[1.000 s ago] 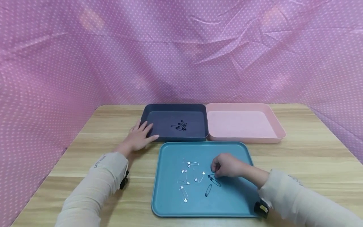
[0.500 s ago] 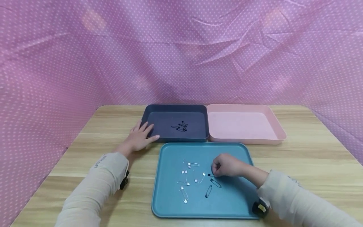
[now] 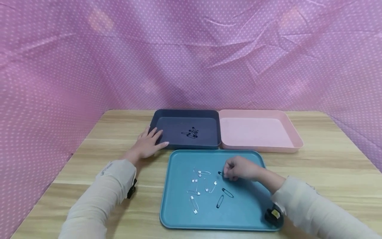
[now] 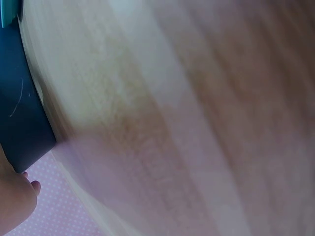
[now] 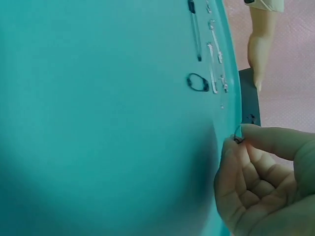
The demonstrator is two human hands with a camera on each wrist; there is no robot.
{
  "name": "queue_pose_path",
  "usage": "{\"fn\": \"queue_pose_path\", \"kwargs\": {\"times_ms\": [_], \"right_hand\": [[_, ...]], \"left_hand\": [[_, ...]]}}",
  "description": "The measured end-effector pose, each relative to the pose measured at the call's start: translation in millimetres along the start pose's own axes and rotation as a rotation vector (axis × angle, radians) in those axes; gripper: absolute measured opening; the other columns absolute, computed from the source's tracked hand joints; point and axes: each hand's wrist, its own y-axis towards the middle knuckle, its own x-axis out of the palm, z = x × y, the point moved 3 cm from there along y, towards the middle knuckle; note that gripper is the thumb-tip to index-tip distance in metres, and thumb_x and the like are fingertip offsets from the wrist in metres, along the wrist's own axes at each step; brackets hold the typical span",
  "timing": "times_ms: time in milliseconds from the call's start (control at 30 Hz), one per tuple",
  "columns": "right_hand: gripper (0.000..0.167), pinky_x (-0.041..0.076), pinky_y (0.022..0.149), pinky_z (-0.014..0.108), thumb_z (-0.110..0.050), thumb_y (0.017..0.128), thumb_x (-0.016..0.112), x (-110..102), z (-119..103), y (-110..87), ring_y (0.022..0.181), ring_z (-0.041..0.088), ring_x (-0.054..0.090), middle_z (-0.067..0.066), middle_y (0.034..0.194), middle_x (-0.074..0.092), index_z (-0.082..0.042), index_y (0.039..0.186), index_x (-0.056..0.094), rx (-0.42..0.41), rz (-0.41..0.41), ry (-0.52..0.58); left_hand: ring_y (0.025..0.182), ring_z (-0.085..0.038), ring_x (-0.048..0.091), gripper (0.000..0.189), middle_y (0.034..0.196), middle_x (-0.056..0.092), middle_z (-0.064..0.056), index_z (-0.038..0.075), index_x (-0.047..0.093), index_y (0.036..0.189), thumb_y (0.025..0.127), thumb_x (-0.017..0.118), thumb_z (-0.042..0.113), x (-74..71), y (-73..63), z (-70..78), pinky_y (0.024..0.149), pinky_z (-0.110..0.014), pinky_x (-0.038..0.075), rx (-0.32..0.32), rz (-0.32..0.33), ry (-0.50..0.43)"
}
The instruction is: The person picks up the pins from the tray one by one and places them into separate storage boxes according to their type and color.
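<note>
My right hand [image 3: 241,168] pinches a black safety pin [image 3: 220,173] between thumb and fingertips, just above the teal tray [image 3: 250,212]. In the right wrist view the same hand [image 5: 268,172] has its other fingers curled inward. Two black safety pins [image 3: 220,201] lie on the tray below it, and several silver safety pins [image 3: 194,203] are scattered to their left. My left hand [image 3: 146,146] rests with spread fingers on the left rim of the dark blue tray [image 3: 206,114]. Several black safety pins [image 3: 191,133] lie in a cluster inside that tray.
A pink tray [image 3: 259,131] stands to the right of the dark blue one, behind the teal tray. All three are on a wooden table [image 3: 334,166]. A pink dotted cloth [image 3: 191,56] hangs behind and along the sides.
My right hand has taken hold of a black safety pin and raised it off the teal tray, moving slightly away from me. The left hand has stayed in place.
</note>
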Motion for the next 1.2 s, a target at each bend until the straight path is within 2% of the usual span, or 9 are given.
{"fn": "queue_pose_path", "kwargs": {"times_ms": [200, 467, 700, 967, 1200], "right_hand": [[0.007, 0.048, 0.062, 0.031, 0.002, 0.080, 0.051, -6.6, -10.5, 9.4, 0.065, 0.018, 0.055, 0.008, 0.073, 0.057, 0.001, 0.078, 0.057, -0.048, 0.067, 0.095], [0.005, 0.047, 0.062, 0.035, -0.002, 0.083, 0.052, -15.5, -22.2, 28.8, 0.064, 0.019, 0.054, 0.011, 0.073, 0.057, 0.001, 0.081, 0.056, -0.045, 0.181, 0.169], [0.008, 0.048, 0.067, 0.032, -0.004, 0.084, 0.051, -20.1, -28.7, 49.8, 0.071, 0.020, 0.057, 0.013, 0.080, 0.058, 0.004, 0.084, 0.055, -0.053, 0.250, 0.272], [0.009, 0.047, 0.072, 0.033, -0.009, 0.084, 0.053, -26.2, -43.0, 74.5, 0.076, 0.021, 0.059, 0.013, 0.085, 0.059, 0.000, 0.087, 0.055, -0.014, 0.308, 0.271], [0.008, 0.045, 0.075, 0.034, -0.010, 0.084, 0.055, -25.9, -46.4, 102.0, 0.076, 0.021, 0.058, 0.012, 0.083, 0.060, -0.002, 0.085, 0.057, 0.031, 0.350, 0.294]], "left_hand": [[0.127, -0.036, -0.008, 0.081, 0.141, 0.011, -0.017, 0.011, 0.019, 0.138, 0.080, 0.022, 0.067, 0.0, -0.4, 0.4, 0.096, -0.055, 0.004, -0.001, -0.008, 0.001], [0.127, -0.035, -0.007, 0.079, 0.141, 0.012, -0.016, 0.011, 0.019, 0.138, 0.081, 0.024, 0.066, 0.9, 0.1, 3.1, 0.096, -0.055, 0.005, 0.003, -0.005, 0.001], [0.127, -0.036, -0.005, 0.079, 0.141, 0.013, -0.017, 0.010, 0.020, 0.138, 0.081, 0.025, 0.065, 3.3, 1.1, 5.1, 0.097, -0.054, 0.004, 0.017, -0.001, 0.001], [0.127, -0.035, -0.006, 0.079, 0.141, 0.014, -0.015, 0.011, 0.021, 0.138, 0.081, 0.024, 0.066, 1.1, -0.4, 1.0, 0.097, -0.053, 0.004, 0.004, 0.011, 0.004], [0.127, -0.035, -0.006, 0.080, 0.141, 0.013, -0.015, 0.011, 0.020, 0.138, 0.080, 0.023, 0.067, -2.7, -2.8, -1.5, 0.097, -0.052, 0.003, -0.005, 0.003, 0.010]]}}
